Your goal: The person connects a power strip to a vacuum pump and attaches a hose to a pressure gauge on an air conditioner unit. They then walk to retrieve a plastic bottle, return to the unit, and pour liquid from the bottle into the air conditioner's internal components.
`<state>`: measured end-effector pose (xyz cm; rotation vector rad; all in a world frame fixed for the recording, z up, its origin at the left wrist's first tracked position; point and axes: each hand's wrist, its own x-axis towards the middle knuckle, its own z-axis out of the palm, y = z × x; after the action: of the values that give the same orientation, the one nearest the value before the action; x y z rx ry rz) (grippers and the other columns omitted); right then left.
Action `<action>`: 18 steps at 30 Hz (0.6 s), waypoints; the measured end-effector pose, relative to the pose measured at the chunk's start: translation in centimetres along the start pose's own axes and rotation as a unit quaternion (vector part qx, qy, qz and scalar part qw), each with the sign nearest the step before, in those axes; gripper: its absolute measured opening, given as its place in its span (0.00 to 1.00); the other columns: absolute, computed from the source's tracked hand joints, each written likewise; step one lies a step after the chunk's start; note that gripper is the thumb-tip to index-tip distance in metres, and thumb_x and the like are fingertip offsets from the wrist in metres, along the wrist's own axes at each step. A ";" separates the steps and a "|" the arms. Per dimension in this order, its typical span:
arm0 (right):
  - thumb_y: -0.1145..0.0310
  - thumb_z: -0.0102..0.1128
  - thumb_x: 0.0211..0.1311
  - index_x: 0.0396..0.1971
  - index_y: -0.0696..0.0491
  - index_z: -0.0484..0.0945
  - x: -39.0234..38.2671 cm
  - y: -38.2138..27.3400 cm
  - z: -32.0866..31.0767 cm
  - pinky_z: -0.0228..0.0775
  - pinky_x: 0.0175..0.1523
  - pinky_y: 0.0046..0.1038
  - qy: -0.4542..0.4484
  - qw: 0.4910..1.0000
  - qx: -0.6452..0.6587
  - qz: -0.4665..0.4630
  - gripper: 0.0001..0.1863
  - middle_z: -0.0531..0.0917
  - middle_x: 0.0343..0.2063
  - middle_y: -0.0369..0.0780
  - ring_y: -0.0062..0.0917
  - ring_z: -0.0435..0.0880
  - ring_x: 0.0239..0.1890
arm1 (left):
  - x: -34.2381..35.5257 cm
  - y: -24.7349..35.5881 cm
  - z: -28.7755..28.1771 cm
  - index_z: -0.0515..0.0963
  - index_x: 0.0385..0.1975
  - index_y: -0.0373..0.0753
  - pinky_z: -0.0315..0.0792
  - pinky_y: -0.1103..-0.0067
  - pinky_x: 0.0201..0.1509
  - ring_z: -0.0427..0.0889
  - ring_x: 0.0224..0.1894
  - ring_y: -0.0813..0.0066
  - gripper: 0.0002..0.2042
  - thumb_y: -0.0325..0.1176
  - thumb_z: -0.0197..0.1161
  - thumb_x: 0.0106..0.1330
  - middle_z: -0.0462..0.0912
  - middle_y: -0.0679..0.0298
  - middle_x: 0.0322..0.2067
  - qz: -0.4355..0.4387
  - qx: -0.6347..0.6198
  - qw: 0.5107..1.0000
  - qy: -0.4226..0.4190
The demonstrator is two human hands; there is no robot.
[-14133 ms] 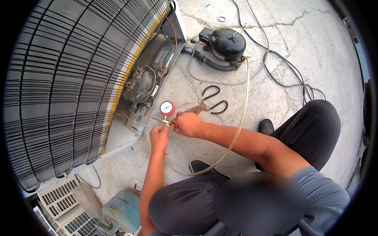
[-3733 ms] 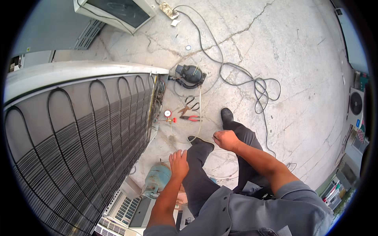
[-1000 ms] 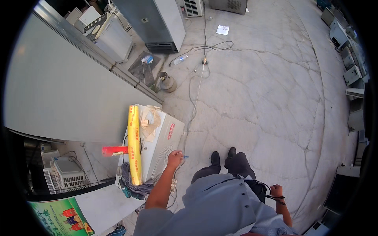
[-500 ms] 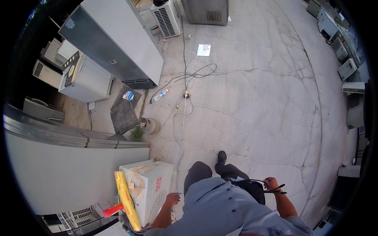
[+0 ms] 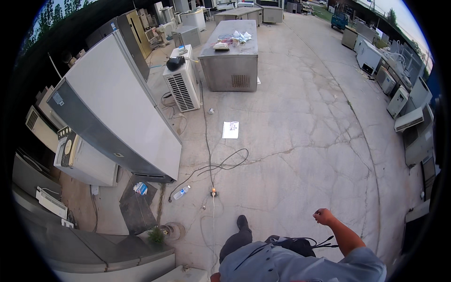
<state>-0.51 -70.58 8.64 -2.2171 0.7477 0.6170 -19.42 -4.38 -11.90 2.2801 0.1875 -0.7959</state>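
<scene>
rough, cracked matt concrete floor (image 5: pixel 305 155) underfoot; brushed steel counter cabinet (image 5: pixel 232 56) looks dull grey; big refrigerator (image 5: pixel 112 108) shows smooth white painted metal, faintly glossy; sheet of paper (image 5: pixel 230 129) lies flat; clear plastic bottle (image 5: pixel 181 192); soft grey cloth shirt (image 5: pixel 291 265).

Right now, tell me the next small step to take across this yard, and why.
Probably step a little to the right with the leading dark shoe. The thin white cable and its orange plug joint lie on the cracked concrete floor just left of that foot, and a black cable loop lies ahead. The right hand is a closed fist, apparently empty.
</scene>
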 end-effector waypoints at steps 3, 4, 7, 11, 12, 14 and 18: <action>0.60 0.62 0.60 0.37 0.61 0.83 2.1 -3.4 -0.2 0.78 0.32 0.29 -0.068 0.998 0.018 0.007 0.17 0.85 0.24 0.42 0.25 0.85 0.23 | 6.3 -0.3 -5.5 0.75 0.39 0.39 0.74 0.66 0.28 0.79 0.28 0.61 0.13 0.38 0.53 0.60 0.80 0.53 0.31 0.122 0.059 0.988 -0.072; 0.61 0.62 0.60 0.37 0.61 0.83 2.0 -2.9 -0.5 0.78 0.32 0.29 -0.043 0.998 0.019 0.028 0.17 0.85 0.24 0.42 0.25 0.85 0.23 | 9.5 0.3 -8.4 0.77 0.44 0.38 0.75 0.69 0.28 0.80 0.28 0.60 0.15 0.37 0.54 0.61 0.82 0.51 0.31 0.075 -0.030 0.978 -0.192; 0.60 0.62 0.59 0.34 0.60 0.84 2.7 -0.3 -1.2 0.78 0.32 0.30 0.015 0.997 0.009 0.078 0.16 0.86 0.22 0.41 0.25 0.85 0.23 | 17.3 9.1 -18.0 0.75 0.45 0.36 0.75 0.71 0.26 0.82 0.25 0.64 0.11 0.33 0.56 0.65 0.82 0.56 0.29 -0.218 -0.554 0.804 -0.013; 0.58 0.62 0.58 0.31 0.58 0.85 3.3 4.8 1.6 0.80 0.31 0.29 -0.059 0.986 0.007 0.153 0.16 0.86 0.20 0.38 0.25 0.86 0.23 | 25.2 17.8 -29.1 0.76 0.43 0.36 0.75 0.73 0.22 0.81 0.23 0.66 0.09 0.31 0.59 0.66 0.83 0.58 0.28 -0.200 -0.445 0.861 0.141; 0.57 0.62 0.58 0.32 0.57 0.85 4.0 6.3 2.2 0.80 0.31 0.28 -0.119 0.974 0.003 0.195 0.16 0.86 0.21 0.39 0.25 0.86 0.24 | 27.0 18.6 -30.5 0.76 0.43 0.36 0.74 0.74 0.21 0.81 0.23 0.66 0.10 0.31 0.59 0.65 0.83 0.57 0.28 -0.189 -0.438 0.865 0.155; 0.55 0.61 0.58 0.33 0.54 0.86 6.1 4.2 2.7 0.81 0.32 0.26 -0.185 0.941 -0.010 0.282 0.17 0.87 0.24 0.39 0.24 0.87 0.26 | 28.5 20.1 -31.1 0.76 0.44 0.36 0.74 0.74 0.22 0.81 0.23 0.67 0.10 0.32 0.59 0.66 0.83 0.58 0.29 -0.197 -0.433 0.861 0.179; 0.52 0.61 0.56 0.35 0.54 0.86 12.4 1.5 0.6 0.81 0.39 0.32 -0.254 0.944 -0.204 0.060 0.20 0.88 0.30 0.42 0.29 0.87 0.32 | 32.1 24.3 -30.0 0.76 0.45 0.38 0.76 0.71 0.29 0.82 0.27 0.68 0.11 0.35 0.59 0.67 0.83 0.59 0.31 -0.260 -0.438 0.855 0.101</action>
<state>7.28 -75.03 -0.03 -2.2228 0.5132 1.4485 29.32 -5.30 -0.09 1.4160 1.0687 -0.5422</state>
